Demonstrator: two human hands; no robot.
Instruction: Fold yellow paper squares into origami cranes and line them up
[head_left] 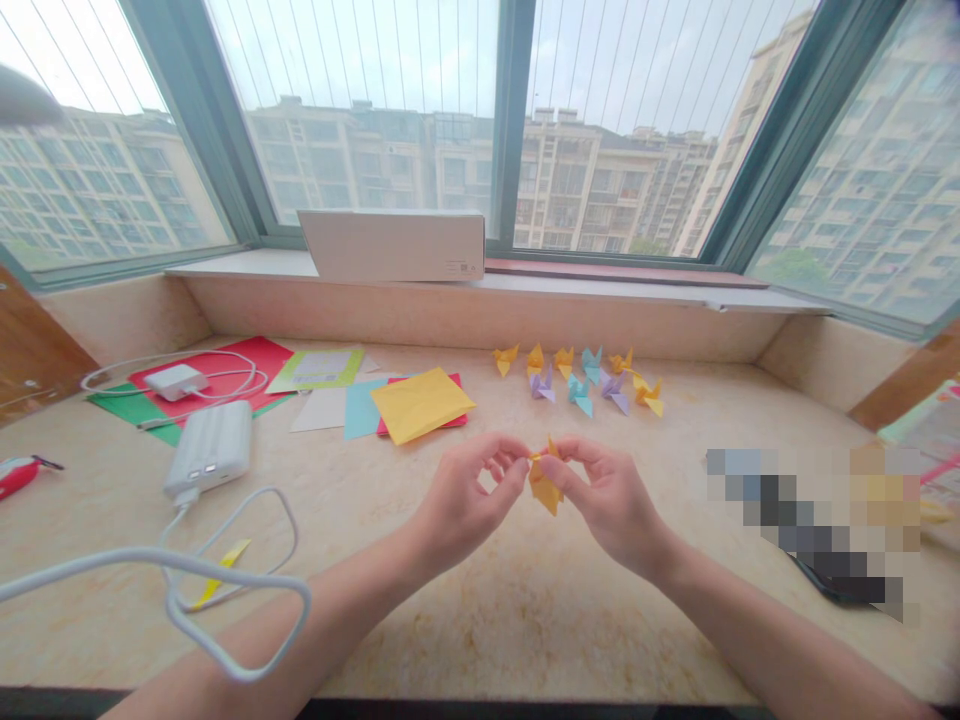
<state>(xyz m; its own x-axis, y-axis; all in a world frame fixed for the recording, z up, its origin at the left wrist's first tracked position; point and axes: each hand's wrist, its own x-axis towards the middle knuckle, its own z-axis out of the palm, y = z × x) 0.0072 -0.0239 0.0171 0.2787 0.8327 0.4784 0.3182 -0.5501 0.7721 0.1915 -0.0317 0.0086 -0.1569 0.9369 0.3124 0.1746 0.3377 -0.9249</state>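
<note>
A person's hands meet over a marble counter [487,620] by the window, pinching a small orange paper [545,488] between them. The left hand [465,500] grips a thin point at the paper's top with thumb and forefinger. The right hand [611,500] clasps the body of the fold from the other side. The paper hangs in the air between the fingertips, clear of the counter and already creased into a compact, pointed shape. Beyond it, near the wall, about nine folded figures [581,378] in orange, yellow, teal and purple stand finished in two loose rows. To the left, flat sheets [420,403] lie unfolded beside a power bank [210,447] and its cable [225,570].
</note>
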